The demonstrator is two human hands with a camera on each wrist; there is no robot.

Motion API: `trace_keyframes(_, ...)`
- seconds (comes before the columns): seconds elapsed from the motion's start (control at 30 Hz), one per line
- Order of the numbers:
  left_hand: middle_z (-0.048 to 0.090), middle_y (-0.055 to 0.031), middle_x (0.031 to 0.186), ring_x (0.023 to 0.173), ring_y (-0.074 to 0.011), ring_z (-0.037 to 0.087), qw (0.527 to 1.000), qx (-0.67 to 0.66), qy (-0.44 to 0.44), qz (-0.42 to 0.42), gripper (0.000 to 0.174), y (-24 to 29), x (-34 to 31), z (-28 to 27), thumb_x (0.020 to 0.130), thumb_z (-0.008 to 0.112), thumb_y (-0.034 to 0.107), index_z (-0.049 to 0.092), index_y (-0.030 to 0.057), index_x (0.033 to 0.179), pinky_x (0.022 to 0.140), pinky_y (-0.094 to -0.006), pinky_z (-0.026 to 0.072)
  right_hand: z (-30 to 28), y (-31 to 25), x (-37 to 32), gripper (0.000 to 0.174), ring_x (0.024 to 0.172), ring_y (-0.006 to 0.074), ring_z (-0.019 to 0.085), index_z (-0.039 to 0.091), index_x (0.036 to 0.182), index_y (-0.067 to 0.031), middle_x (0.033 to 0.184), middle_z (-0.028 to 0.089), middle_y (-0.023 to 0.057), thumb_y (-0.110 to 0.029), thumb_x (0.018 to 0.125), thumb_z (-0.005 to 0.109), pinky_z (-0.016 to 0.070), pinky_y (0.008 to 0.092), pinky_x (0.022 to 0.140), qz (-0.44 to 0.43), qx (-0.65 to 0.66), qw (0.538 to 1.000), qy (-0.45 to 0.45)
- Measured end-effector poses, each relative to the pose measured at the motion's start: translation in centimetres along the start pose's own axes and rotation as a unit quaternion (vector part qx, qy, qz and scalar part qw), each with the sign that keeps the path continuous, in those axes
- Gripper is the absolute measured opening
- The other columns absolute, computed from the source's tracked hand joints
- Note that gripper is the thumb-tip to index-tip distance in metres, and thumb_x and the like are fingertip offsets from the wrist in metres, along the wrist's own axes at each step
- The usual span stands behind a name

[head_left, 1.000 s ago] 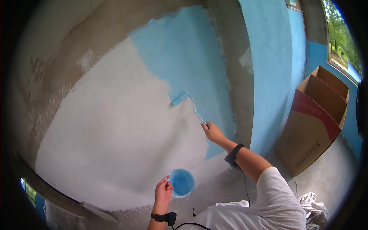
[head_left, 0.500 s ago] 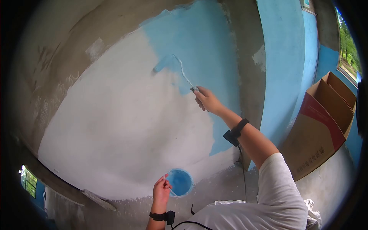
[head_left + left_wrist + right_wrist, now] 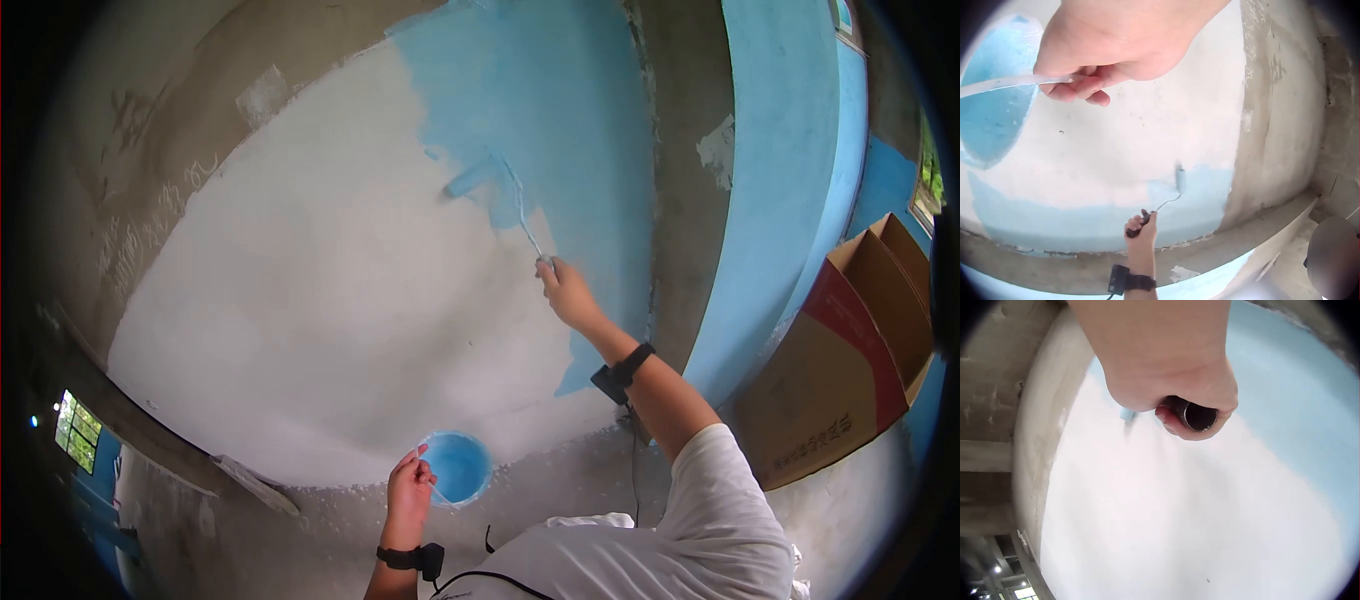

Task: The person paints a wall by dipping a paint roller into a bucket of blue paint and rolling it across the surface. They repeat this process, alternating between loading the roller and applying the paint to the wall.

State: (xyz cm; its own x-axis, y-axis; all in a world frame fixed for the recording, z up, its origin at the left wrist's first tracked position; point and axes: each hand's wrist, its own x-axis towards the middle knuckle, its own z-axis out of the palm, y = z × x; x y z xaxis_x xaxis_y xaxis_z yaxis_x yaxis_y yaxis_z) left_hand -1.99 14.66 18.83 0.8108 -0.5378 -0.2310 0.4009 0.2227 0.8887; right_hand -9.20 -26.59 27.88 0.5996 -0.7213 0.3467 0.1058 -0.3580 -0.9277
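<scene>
In the head view my right hand [image 3: 572, 297] grips the handle of a paint roller, its arm stretched toward the wall. The light blue roller sleeve [image 3: 470, 182] lies at the border between blue paint and bare white wall. From the right wrist, the dark hollow handle end [image 3: 1200, 419] shows inside the curled fingers. Low down, my left hand [image 3: 408, 490] holds a bucket [image 3: 486, 470] of blue paint. Its white carrying strip [image 3: 1007, 82] runs into the left fingers in the left wrist view, while the roller [image 3: 1181, 180] shows farther off.
The white wall area [image 3: 300, 300] spreads left of the blue paint [image 3: 560, 110]. A bare grey pillar [image 3: 690, 150] stands to the right. Beyond it is a tall open cardboard box [image 3: 830, 370]. A dark cable [image 3: 637, 470] hangs from the right wrist.
The roller first went up and left along the wall, then came back down slightly. More blue shows at the paint's left edge. The left hand keeps holding the bucket as the head view shifts.
</scene>
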Motion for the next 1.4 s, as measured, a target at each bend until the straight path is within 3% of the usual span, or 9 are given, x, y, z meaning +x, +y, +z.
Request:
trace_keyframes(0.23,0.048,0.0003,0.070,0.063,-0.0099,0.044,1.000,0.004,-0.001,-0.026,0.030,-0.2,-0.2,0.5,0.097,0.048,0.012,0.054,-0.0029,0.122,0.068,-0.0294,0.0396,-0.6,7.1,-4.6,0.038,0.058,0.0207,0.048,0.058,0.091,0.0017,0.065,0.054,0.0111,-0.034,0.099,0.050,0.0409,0.0353,0.058,0.062,0.007,0.998,-0.005)
trace_keyframes(0.33,0.050,-0.0004,0.071,0.062,-0.0098,0.044,1.000,0.003,0.003,-0.030,0.029,-0.4,-0.3,0.9,0.098,0.049,0.011,0.056,-0.0042,0.121,0.066,-0.0299,0.0399,-2.1,5.3,-2.8,0.040,0.057,0.0183,0.047,0.057,0.090,0.0025,0.062,0.052,0.0090,-0.035,0.100,0.050,0.0406,0.0346,0.057,0.003,-0.020,1.000,0.005)
trace_keyframes(0.47,0.048,0.0003,0.071,0.063,-0.0101,0.043,0.999,0.011,0.008,-0.036,0.031,-0.6,-1.4,1.9,0.098,0.047,0.012,0.052,-0.0037,0.124,0.068,-0.0287,0.0386,-3.5,2.4,-0.9,0.041,0.056,0.0184,0.047,0.057,0.089,0.0027,0.061,0.051,0.0093,-0.036,0.100,0.051,0.0405,0.0342,0.056,0.011,0.029,0.999,0.041)
trace_keyframes(0.63,0.047,0.0004,0.070,0.063,-0.0100,0.043,0.998,0.014,0.019,-0.055,0.031,-0.4,-0.6,1.7,0.098,0.047,0.012,0.051,-0.0041,0.124,0.068,-0.0290,0.0388,-1.6,5.4,-1.9,0.040,0.059,0.0291,0.054,0.058,0.089,0.0024,0.065,0.056,0.0156,-0.035,0.100,0.050,0.0436,0.0392,0.059,0.049,-0.011,0.997,0.054)
trace_keyframes(0.77,0.050,0.0006,0.070,0.062,-0.0096,0.044,0.998,0.007,0.029,-0.062,0.030,-0.4,-0.4,1.4,0.098,0.048,0.011,0.055,-0.0043,0.123,0.066,-0.0289,0.0401,0.6,12.3,-5.5,0.040,0.062,0.0327,0.057,0.058,0.089,0.0027,0.068,0.059,0.0182,-0.035,0.100,0.049,0.0446,0.0412,0.061,0.077,-0.039,0.994,0.061)
trace_keyframes(0.87,0.050,0.0007,0.070,0.062,-0.0095,0.044,0.997,0.014,0.036,-0.065,0.031,-0.4,-0.7,1.4,0.098,0.048,0.011,0.055,-0.0043,0.123,0.066,-0.0288,0.0399,0.7,13.2,-6.6,0.039,0.062,0.0349,0.056,0.058,0.089,0.0027,0.070,0.060,0.0196,-0.034,0.099,0.049,0.0445,0.0417,0.061,0.121,-0.042,0.991,0.048)
trace_keyframes(1.17,0.049,0.0000,0.071,0.065,-0.0100,0.042,0.998,0.013,0.030,-0.060,0.030,-0.3,-0.8,2.1,0.097,0.046,0.009,0.057,-0.0049,0.120,0.067,-0.0290,0.0386,0.3,2.9,-0.7,0.039,0.062,0.0390,0.054,0.055,0.086,0.0028,0.068,0.057,0.0218,-0.034,0.100,0.050,0.0426,0.0445,0.059,0.054,-0.076,0.995,0.031)
trace_keyframes(1.37,0.049,-0.0001,0.071,0.066,-0.0105,0.043,0.998,0.008,0.025,-0.064,0.028,-0.5,-0.4,1.8,0.097,0.048,0.011,0.058,-0.0054,0.118,0.067,-0.0289,0.0385,2.9,10.6,-5.0,0.039,0.063,0.0404,0.055,0.056,0.087,0.0026,0.069,0.058,0.0221,-0.033,0.100,0.048,0.0431,0.0459,0.060,0.071,-0.094,0.991,0.057)
trace_keyframes(1.4,0.049,-0.0001,0.071,0.066,-0.0105,0.043,0.998,0.001,0.024,-0.066,0.028,-0.6,-0.3,1.7,0.097,0.048,0.011,0.058,-0.0054,0.118,0.067,-0.0289,0.0385,3.2,12.0,-6.1,0.039,0.062,0.0366,0.056,0.056,0.086,0.0020,0.068,0.058,0.0196,-0.034,0.100,0.048,0.0432,0.0442,0.059,0.080,-0.092,0.991,0.055)
